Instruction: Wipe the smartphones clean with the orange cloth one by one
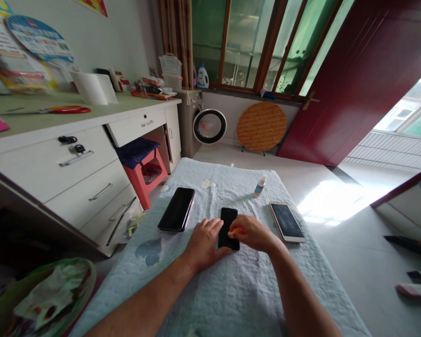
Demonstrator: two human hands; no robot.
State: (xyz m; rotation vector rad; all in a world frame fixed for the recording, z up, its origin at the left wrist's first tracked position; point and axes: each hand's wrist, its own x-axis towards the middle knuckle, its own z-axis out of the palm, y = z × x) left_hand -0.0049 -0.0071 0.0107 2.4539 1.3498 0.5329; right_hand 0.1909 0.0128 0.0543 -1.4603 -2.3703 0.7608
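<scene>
A black smartphone (228, 216) lies face up on the cloth-covered table, between both hands. My left hand (204, 245) holds it steady, fingers along its left edge and thumb at its lower end. In my right hand (252, 232), the closed fingers pinch a small orange piece (235, 231), perhaps a cloth, against the screen; most of it is hidden. To the left lies a larger, thick black phone (177, 209). A gold-rimmed phone (286, 222) rests at the right. Beyond it stands a small spray bottle (260, 186) with a blue label.
A light blue quilted cloth (210, 182) covers the table. Left are a white desk (101, 189) with drawers, a red stool (147, 173) and a waste bin (87, 285). A washing machine (187, 124) with its door open, a round wooden tabletop (262, 126) and a red door (340, 79) stand farther back.
</scene>
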